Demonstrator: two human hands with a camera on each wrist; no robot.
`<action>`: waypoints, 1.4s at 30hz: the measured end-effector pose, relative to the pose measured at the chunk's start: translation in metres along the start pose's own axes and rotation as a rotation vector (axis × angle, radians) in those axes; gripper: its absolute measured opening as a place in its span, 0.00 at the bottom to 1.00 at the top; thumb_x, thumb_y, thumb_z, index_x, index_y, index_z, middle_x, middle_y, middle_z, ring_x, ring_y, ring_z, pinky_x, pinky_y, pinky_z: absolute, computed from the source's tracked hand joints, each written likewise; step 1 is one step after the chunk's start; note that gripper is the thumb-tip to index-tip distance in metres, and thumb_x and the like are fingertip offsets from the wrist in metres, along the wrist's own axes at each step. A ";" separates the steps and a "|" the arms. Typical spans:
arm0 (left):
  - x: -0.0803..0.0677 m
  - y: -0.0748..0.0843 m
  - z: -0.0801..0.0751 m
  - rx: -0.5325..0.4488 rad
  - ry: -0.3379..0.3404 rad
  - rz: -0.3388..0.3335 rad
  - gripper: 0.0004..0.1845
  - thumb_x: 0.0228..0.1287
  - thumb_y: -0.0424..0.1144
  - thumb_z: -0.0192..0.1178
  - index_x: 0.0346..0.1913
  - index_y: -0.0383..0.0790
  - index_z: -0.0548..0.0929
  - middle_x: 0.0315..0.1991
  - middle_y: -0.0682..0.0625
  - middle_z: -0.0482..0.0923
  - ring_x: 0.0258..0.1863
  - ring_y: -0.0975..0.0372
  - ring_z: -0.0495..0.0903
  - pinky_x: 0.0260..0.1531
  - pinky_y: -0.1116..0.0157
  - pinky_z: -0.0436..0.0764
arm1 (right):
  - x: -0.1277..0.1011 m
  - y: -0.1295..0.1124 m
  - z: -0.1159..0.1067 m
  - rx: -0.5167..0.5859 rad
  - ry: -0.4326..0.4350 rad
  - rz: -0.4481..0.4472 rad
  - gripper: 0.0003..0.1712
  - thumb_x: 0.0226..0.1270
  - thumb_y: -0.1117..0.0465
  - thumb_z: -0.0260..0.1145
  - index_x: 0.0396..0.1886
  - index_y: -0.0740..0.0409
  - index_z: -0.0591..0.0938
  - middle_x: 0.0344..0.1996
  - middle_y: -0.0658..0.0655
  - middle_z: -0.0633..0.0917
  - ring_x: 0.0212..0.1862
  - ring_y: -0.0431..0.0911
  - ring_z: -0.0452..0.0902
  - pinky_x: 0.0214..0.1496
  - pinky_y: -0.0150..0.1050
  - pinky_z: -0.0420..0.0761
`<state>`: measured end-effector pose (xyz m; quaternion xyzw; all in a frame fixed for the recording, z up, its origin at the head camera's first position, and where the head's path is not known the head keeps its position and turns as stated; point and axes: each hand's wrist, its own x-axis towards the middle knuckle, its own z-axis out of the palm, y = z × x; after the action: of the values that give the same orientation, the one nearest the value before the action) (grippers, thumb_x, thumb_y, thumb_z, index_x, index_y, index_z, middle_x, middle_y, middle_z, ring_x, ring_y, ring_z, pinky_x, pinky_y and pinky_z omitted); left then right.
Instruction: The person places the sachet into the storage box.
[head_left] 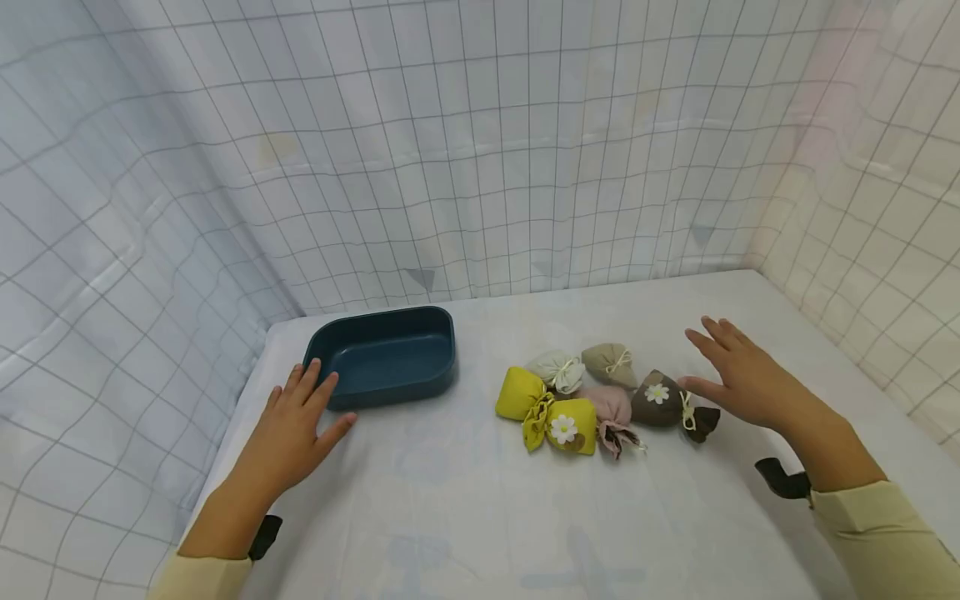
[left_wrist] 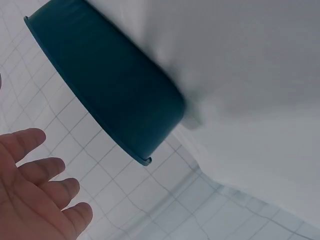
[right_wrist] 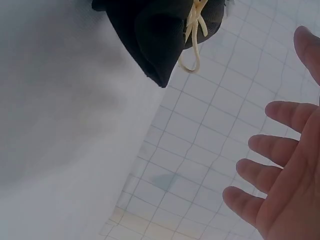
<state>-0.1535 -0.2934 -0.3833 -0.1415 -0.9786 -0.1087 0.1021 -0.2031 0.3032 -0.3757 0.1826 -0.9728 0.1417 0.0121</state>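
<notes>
Hovering hands: both are spread above the bench, neither holding anything.
Left hand point(head_left: 294, 433): fingers straight and released, near the bench's left edge, fingertips just beside the front wall of the tray; contact with it cannot be told from the head view, and the left wrist view shows a gap.
Tray point(head_left: 382, 354): dark blue, shallow, nothing in it, standing toward the rear left corner (mouth up, so ready to receive).
Right hand point(head_left: 738, 375): palm down, fingers fanned and released, thumb just beside the brown sachet point(head_left: 660, 400).
Sachets: yellow pair point(head_left: 547, 412), white point(head_left: 558, 371), beige point(head_left: 609, 362), pink point(head_left: 609, 408), clustered touching at mid-bench.
Backdrop point(head_left: 480, 150): checked cloth enclosing the rear and side edges.
</notes>
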 end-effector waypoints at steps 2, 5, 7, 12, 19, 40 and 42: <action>0.002 -0.002 0.001 -0.012 -0.011 -0.005 0.40 0.70 0.53 0.60 0.73 0.27 0.63 0.75 0.28 0.49 0.75 0.36 0.43 0.67 0.33 0.47 | 0.001 -0.002 0.000 0.020 0.003 -0.013 0.49 0.70 0.38 0.63 0.76 0.66 0.60 0.75 0.73 0.52 0.76 0.69 0.41 0.67 0.71 0.53; 0.004 -0.007 0.003 -0.034 -0.019 -0.016 0.40 0.71 0.53 0.59 0.74 0.27 0.62 0.75 0.27 0.48 0.75 0.36 0.43 0.67 0.34 0.47 | 0.002 -0.006 0.000 0.046 0.014 -0.051 0.46 0.69 0.41 0.65 0.75 0.66 0.63 0.74 0.72 0.56 0.74 0.69 0.48 0.66 0.71 0.57; 0.006 -0.011 0.006 -0.052 -0.018 -0.023 0.41 0.72 0.53 0.59 0.74 0.26 0.61 0.75 0.27 0.48 0.75 0.37 0.43 0.68 0.35 0.47 | 0.003 -0.009 0.000 0.061 0.031 -0.085 0.44 0.69 0.44 0.66 0.74 0.66 0.65 0.73 0.72 0.59 0.72 0.70 0.53 0.65 0.69 0.60; 0.010 -0.022 0.015 -0.084 0.006 -0.034 0.40 0.73 0.52 0.58 0.74 0.26 0.60 0.76 0.28 0.47 0.76 0.38 0.42 0.68 0.36 0.49 | 0.006 -0.017 0.002 0.055 0.081 -0.153 0.36 0.68 0.50 0.70 0.68 0.66 0.72 0.69 0.70 0.67 0.69 0.67 0.62 0.64 0.65 0.65; 0.016 -0.031 0.024 -0.105 0.044 -0.071 0.42 0.74 0.56 0.54 0.74 0.24 0.58 0.75 0.27 0.48 0.76 0.38 0.42 0.67 0.35 0.51 | 0.008 -0.022 0.008 0.063 0.118 -0.191 0.32 0.67 0.52 0.70 0.65 0.65 0.76 0.68 0.68 0.70 0.67 0.66 0.65 0.62 0.64 0.68; 0.062 -0.061 0.024 -0.009 -0.071 -0.110 0.55 0.70 0.69 0.46 0.76 0.23 0.44 0.77 0.28 0.38 0.76 0.38 0.37 0.70 0.39 0.44 | 0.017 -0.046 0.015 0.147 0.084 -0.219 0.32 0.67 0.52 0.70 0.66 0.62 0.76 0.66 0.63 0.75 0.65 0.59 0.71 0.62 0.59 0.72; 0.064 -0.063 0.025 -0.005 -0.083 -0.110 0.56 0.70 0.69 0.46 0.76 0.22 0.43 0.76 0.27 0.37 0.76 0.38 0.37 0.70 0.39 0.44 | 0.020 -0.052 0.016 0.195 0.065 -0.214 0.33 0.67 0.53 0.71 0.67 0.62 0.75 0.64 0.61 0.77 0.59 0.56 0.77 0.59 0.57 0.75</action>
<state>-0.2367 -0.3298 -0.4043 -0.0923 -0.9881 -0.1104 0.0552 -0.2028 0.2451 -0.3751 0.2808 -0.9285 0.2394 0.0405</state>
